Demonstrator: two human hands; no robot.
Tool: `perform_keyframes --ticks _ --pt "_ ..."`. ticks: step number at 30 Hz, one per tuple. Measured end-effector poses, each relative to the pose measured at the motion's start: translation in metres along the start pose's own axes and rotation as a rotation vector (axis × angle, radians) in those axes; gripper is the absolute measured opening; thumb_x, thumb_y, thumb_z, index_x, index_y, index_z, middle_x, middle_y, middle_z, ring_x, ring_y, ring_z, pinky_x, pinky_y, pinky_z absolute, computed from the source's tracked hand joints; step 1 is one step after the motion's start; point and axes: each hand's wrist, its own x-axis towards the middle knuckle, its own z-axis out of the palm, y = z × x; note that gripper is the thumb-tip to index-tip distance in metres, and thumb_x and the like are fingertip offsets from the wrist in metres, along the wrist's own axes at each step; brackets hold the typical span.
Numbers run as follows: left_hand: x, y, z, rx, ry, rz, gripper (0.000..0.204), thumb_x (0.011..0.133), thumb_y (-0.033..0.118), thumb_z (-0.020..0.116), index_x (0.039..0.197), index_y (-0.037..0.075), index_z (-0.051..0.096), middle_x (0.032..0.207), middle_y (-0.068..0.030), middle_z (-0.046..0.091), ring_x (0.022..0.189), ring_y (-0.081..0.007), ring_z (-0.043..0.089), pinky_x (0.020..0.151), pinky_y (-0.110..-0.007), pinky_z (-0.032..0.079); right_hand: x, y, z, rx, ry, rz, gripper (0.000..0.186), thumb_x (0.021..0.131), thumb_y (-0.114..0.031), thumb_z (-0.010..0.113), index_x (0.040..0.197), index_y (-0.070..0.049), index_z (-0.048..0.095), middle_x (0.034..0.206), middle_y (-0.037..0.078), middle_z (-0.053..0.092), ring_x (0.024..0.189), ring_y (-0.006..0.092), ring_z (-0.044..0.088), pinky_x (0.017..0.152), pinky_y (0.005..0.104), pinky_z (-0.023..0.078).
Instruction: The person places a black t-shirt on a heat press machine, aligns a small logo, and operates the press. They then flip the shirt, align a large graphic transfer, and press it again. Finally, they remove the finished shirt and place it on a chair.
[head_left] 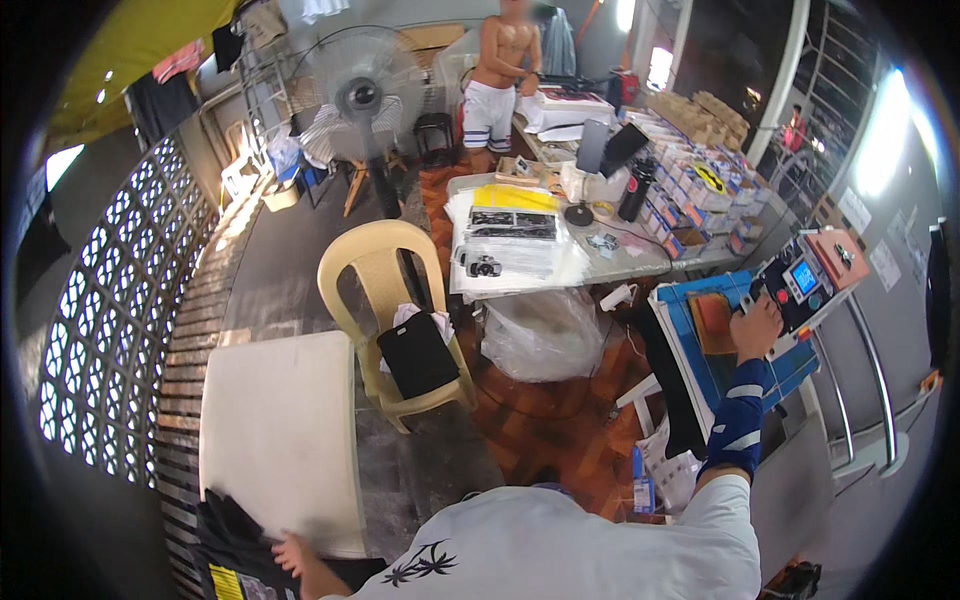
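My right hand point(757, 326), at the end of a blue-sleeved forearm, reaches forward and presses on the grey control box point(800, 285) of a heat press, by its red knob and small lit screen. Under it lies the blue press bed point(720, 375) with an orange pad point(712, 322). My left hand point(289, 553) is low at the left, its fingers resting on a black printed shirt point(235, 570) at the near corner of a white board point(280, 430).
A cream plastic chair point(395, 310) with a black garment stands in the middle. Behind it are a table point(620, 262) covered with transfer sheets, a clear plastic bag point(545, 335), a standing fan point(365, 100), stacked boxes and another person at the back.
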Motion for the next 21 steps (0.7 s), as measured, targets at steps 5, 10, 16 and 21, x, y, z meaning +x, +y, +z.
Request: perform_keyframes --ticks 5,10,16,21 --pt "-0.234 0.135 0.031 -0.189 -0.074 1.073 0.064 0.102 0.05 0.053 0.152 0.011 0.047 0.161 -0.0171 0.04 0.153 -0.0398 0.027 0.12 -0.063 0.022 -0.004 0.009 0.011 0.026 0.136 -0.049 0.064 0.079 -0.028 0.074 0.134 -0.002 0.054 0.13 0.017 0.06 0.124 0.0352 0.055 0.104 0.0482 0.04" --pt "-0.486 0.182 0.075 -0.044 -1.016 2.022 0.041 0.101 0.031 0.061 0.129 0.002 0.067 0.107 -0.0117 0.076 0.089 -0.0198 0.068 0.078 -0.035 0.054 -0.003 -0.001 0.014 0.07 0.14 -0.07 0.063 0.081 -0.03 0.072 0.135 -0.003 0.054 0.129 0.018 0.059 0.124 0.0358 0.054 0.101 0.0489 0.04" --pt "-0.594 0.168 0.15 0.04 -1.093 2.165 0.053 0.101 0.046 0.053 0.12 -0.001 0.067 0.11 -0.0192 0.073 0.1 -0.0386 0.07 0.09 -0.049 0.053 0.001 0.009 -0.002 0.183 0.194 -0.202 0.067 0.082 -0.026 0.069 0.14 0.001 0.052 0.12 0.018 0.06 0.117 0.0357 0.054 0.099 0.0473 0.04" --pt "-0.587 0.186 0.139 0.835 -0.316 2.45 0.049 0.098 0.044 0.058 0.119 0.001 0.069 0.107 -0.0214 0.073 0.099 -0.0393 0.071 0.088 -0.051 0.055 0.003 0.024 0.003 0.145 0.073 -0.142 0.062 0.082 -0.027 0.069 0.135 0.001 0.055 0.118 0.018 0.061 0.116 0.0352 0.056 0.1 0.0473 0.04"
